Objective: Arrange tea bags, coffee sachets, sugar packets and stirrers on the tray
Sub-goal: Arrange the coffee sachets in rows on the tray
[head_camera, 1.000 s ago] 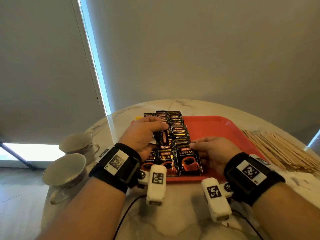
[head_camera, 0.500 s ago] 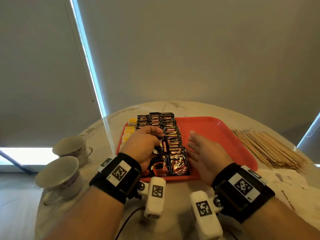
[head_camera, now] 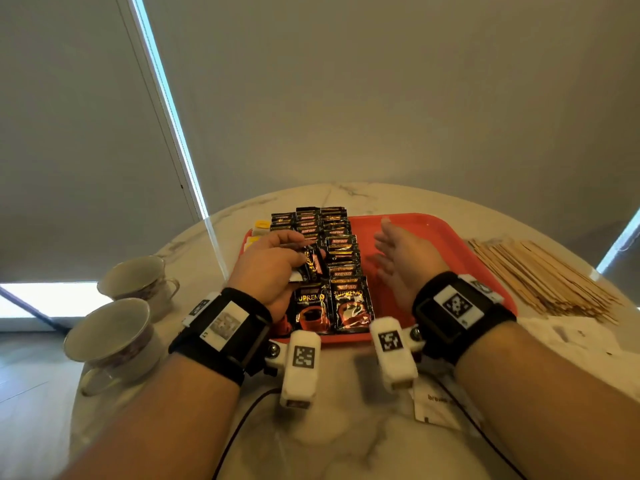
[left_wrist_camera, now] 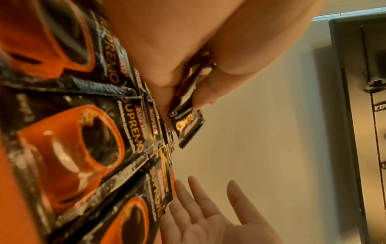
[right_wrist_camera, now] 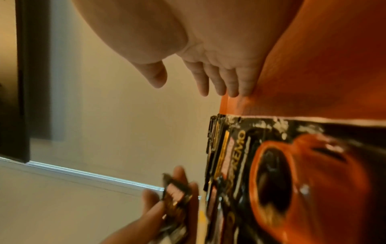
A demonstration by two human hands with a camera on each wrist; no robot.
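Gripping a coffee sachet, L hand has lifted; R hand now splayed off tray.

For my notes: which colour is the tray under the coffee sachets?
Red-orange; the tray shows best in the head view.

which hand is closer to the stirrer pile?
Right. The right hand hovers open above the tray's bare half, beside the stirrers. The left hand holds a sachet over the coffee rows, farther off.

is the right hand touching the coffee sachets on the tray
Apart. The head view shows the right hand open over bare red tray, with a strip of tray between it and the coffee sachets.
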